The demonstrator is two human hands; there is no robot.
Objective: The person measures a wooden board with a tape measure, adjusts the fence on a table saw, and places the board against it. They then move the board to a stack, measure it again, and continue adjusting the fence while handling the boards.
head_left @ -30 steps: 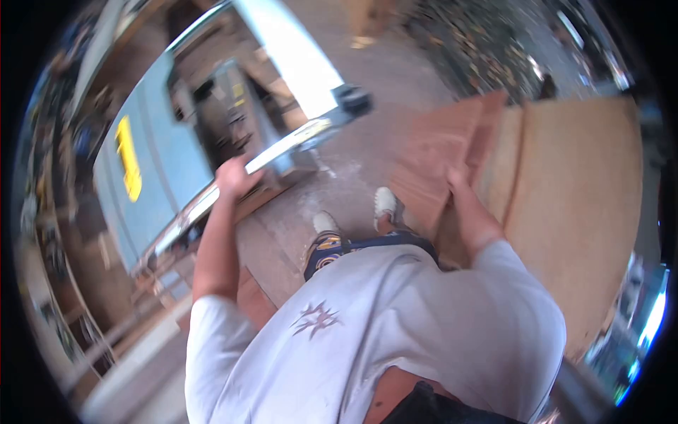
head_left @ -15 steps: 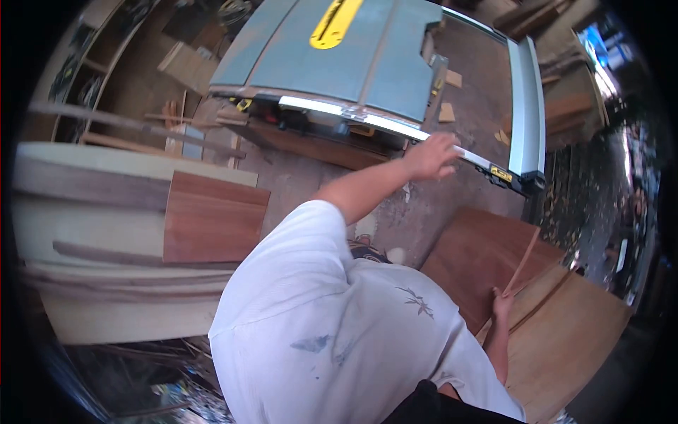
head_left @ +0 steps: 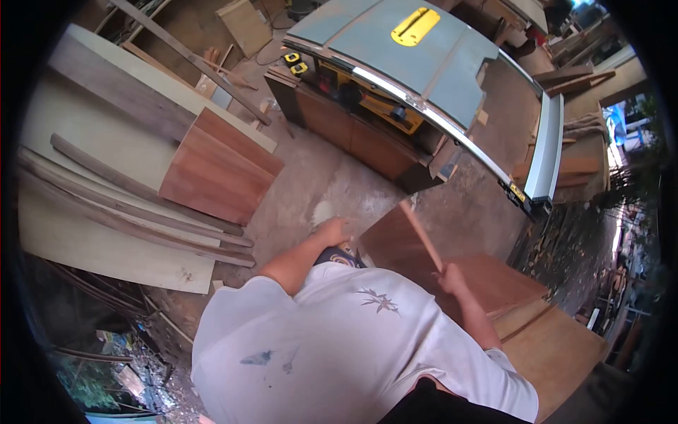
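My right hand [head_left: 452, 279] is closed on the edge of a reddish-brown wooden board [head_left: 395, 247], which stands tilted at my right side. Behind that edge another reddish-brown board [head_left: 501, 283] lies over a pale plywood sheet [head_left: 558, 346]. My left hand [head_left: 333, 230] hangs low in front of my body, just above the patterned cloth at my legs [head_left: 337, 257]. Its fingers look loosely bent and apart, with nothing visible in them. The table saw [head_left: 452, 63], with its grey top and yellow insert [head_left: 415, 27], stands ahead of me.
The saw's front rail [head_left: 452, 131] and fence [head_left: 549, 145] reach out to the right. On the left lie pale sheets [head_left: 134, 169], dark wooden strips [head_left: 141, 201] and a reddish-brown panel [head_left: 219, 169]. Yellow tape measures [head_left: 295, 63] rest by the saw.
My left hand has come back from the saw's front rail, down toward my body. The board in my right hand has swung up and leftward. The view has turned, so the saw appears farther right.
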